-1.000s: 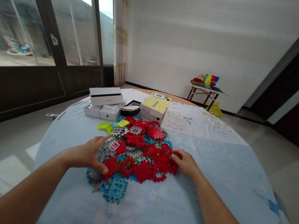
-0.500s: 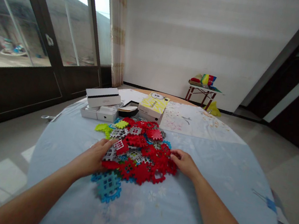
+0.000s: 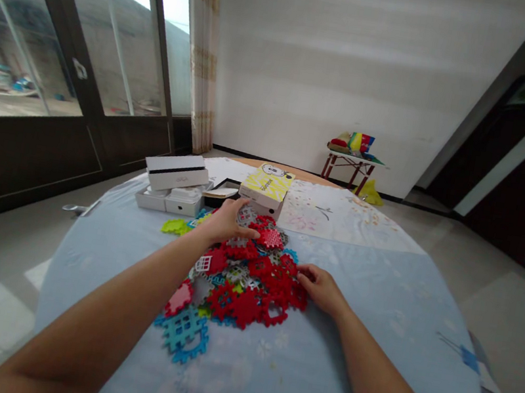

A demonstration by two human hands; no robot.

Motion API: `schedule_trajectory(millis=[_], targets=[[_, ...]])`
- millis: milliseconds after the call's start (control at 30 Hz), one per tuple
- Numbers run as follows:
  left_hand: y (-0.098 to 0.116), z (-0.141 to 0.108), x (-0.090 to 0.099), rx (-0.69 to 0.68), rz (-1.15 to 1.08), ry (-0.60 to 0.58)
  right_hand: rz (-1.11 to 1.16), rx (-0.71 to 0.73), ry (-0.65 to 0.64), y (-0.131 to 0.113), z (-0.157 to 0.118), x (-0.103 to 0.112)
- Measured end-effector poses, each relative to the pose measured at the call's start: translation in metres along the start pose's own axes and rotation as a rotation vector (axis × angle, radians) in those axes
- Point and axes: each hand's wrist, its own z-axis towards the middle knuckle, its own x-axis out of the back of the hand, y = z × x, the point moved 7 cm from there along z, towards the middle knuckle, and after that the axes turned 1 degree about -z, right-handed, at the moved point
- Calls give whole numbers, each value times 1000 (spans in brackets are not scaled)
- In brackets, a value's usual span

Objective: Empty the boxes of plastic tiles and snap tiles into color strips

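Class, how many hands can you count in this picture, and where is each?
2. The left hand is over the far part of the pile of toothed pieces; the right hand is at its right edge, by red pieces. No other hand shows.

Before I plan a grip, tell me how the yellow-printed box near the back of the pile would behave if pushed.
The yellow-printed box would probably keep its shape, since its edges look straight and crisp. It might slide or tip, as it seems to sit slanted on a box beneath. Its weight is hard to judge; its contents are hidden.
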Motion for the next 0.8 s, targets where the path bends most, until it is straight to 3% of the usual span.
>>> schedule_trajectory(millis=[67,133,233,300,433,600,800], targets=[[0,7,-6,12,-10,-80,7,-4,-9,-1,-1,1],[-6,8,-1,20,-22,-72,15,-4,-5,-3,-3,2],[-36,5,22,123,-122,66,17,-7,23,-4,-3,5],[-64,-3,43,225,-157,220,8,-2,50,-4,-2,7],[-112,-30,70,343,-136,476,-3,4,131,2,0,13],[-158,-66,60,429,-172,613,15,-82,270,23,-1,27],[-193,-81,47,470,-237,677,-39,-131,370,33,-3,35]])
